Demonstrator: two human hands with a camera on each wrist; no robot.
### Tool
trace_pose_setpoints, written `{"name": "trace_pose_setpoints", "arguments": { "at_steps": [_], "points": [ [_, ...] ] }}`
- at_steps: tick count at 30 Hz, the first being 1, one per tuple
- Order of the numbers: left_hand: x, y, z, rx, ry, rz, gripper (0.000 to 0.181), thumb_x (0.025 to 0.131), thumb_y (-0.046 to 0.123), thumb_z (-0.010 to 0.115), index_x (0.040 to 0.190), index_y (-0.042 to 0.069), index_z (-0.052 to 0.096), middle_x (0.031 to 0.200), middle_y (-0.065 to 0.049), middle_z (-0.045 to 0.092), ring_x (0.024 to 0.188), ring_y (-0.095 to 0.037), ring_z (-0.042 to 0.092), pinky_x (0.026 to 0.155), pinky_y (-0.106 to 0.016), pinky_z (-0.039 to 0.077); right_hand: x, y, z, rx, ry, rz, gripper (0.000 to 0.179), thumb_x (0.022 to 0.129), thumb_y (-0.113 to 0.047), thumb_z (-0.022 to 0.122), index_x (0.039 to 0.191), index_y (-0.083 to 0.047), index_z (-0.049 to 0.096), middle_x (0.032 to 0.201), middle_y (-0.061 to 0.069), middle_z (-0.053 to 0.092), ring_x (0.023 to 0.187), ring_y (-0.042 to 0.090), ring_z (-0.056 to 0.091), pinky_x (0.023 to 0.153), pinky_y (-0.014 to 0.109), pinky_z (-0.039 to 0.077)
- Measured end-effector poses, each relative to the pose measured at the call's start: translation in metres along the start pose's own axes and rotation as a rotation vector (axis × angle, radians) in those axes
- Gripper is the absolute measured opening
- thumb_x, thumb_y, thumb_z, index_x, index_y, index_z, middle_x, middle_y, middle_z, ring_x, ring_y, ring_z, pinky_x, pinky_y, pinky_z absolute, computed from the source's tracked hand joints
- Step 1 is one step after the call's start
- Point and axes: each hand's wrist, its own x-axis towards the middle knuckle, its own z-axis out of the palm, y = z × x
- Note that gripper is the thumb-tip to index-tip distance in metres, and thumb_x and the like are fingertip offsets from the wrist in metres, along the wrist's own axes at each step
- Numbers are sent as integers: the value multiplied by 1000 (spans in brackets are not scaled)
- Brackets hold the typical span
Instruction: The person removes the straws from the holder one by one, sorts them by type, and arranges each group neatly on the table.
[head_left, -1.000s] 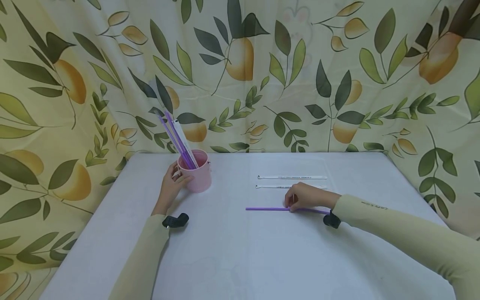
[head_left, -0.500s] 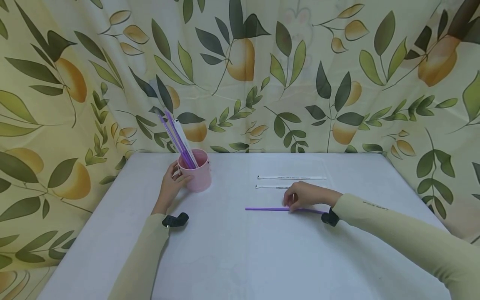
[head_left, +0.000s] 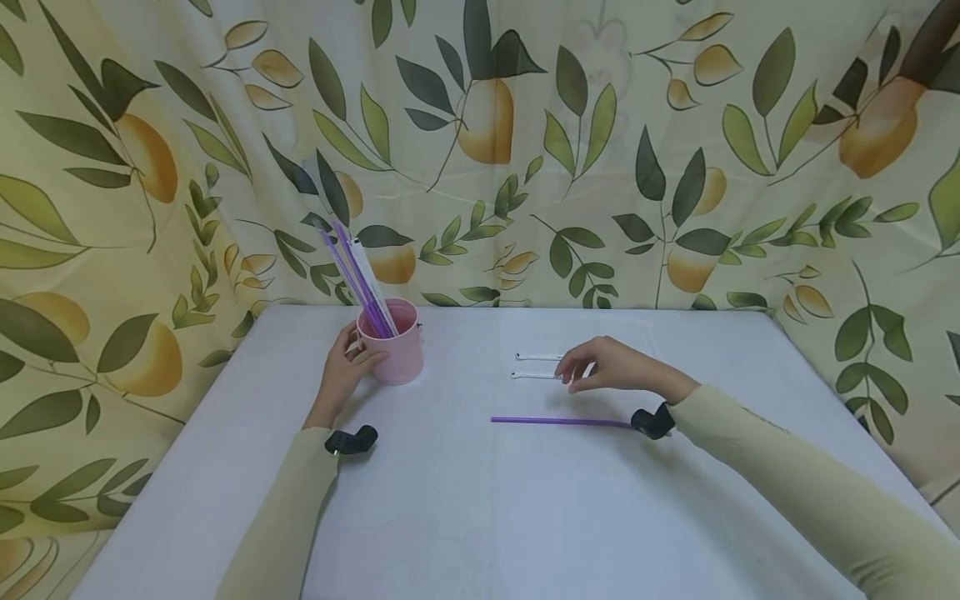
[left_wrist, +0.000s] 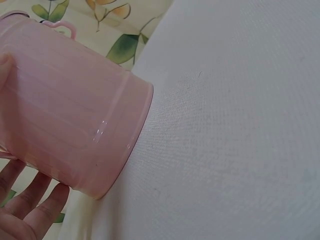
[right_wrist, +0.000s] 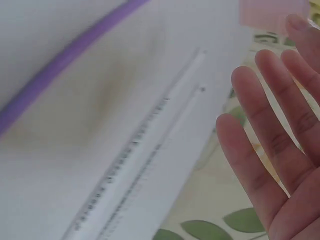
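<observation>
My left hand [head_left: 339, 382] holds a small pink bucket [head_left: 402, 357] upright on the table, thumb on its near side and fingers round the left. Several purple straws and a white one [head_left: 373, 283] lean out of it. My right hand [head_left: 617, 367] hovers over the table with nothing in it; the right wrist view shows its fingers [right_wrist: 272, 117] loosely extended and apart. Below it lies a single purple straw [head_left: 555, 421], its right end partly behind the wrist camera. Two thin white printed sticks [head_left: 534, 376], maybe wrapped straws, lie parallel behind it, partly covered by the right hand.
A white cloth [head_left: 450, 500] covers the table. Behind its far edge hangs a curtain [head_left: 480, 208] printed with leaves and fruit. Each wrist carries a black camera [head_left: 652, 422].
The right hand has let go of the purple straw and risen away from it, toward the white sticks. The straw stays on the table. My left hand keeps its hold on the bucket.
</observation>
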Motion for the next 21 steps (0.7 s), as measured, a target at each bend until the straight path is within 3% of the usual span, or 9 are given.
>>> {"name": "trace_pose_setpoints", "arguments": {
  "at_steps": [4, 9, 16, 21],
  "points": [
    [1, -2, -1, -2, -3, 2, 83, 83, 22, 72, 149, 18, 23, 149, -16, 31, 137, -35, 35, 113, -44, 36, 1, -13, -9, -3, 65, 64, 25, 80, -13, 74, 104, -8, 69, 94, 10, 71, 83, 10, 65, 74, 26, 58],
    [2, -3, -1, -2, -2, -8, 82, 83, 23, 72, 149, 19, 24, 149, -14, 32, 137, -34, 36, 112, -44, 37, 5, -26, -18, 32, 172, 61, 28, 80, -14, 74, 107, -8, 68, 99, 10, 71, 87, 12, 66, 81, 33, 59],
    [3, -1, -2, -11, -11, -16, 83, 83, 24, 72, 149, 18, 22, 150, -15, 30, 137, -34, 35, 113, -43, 37, 28, -46, -25, 188, 314, -5, 34, 83, -16, 71, 114, -5, 65, 105, 16, 69, 91, 10, 66, 81, 17, 55],
    [3, -2, -1, -14, -7, 5, 81, 83, 22, 72, 148, 17, 24, 149, -16, 31, 136, -35, 37, 112, -43, 38, 56, -67, -26, 304, 397, -61, 35, 84, -13, 70, 115, 0, 63, 106, 18, 67, 91, 10, 66, 81, 18, 55]
  ]
}}
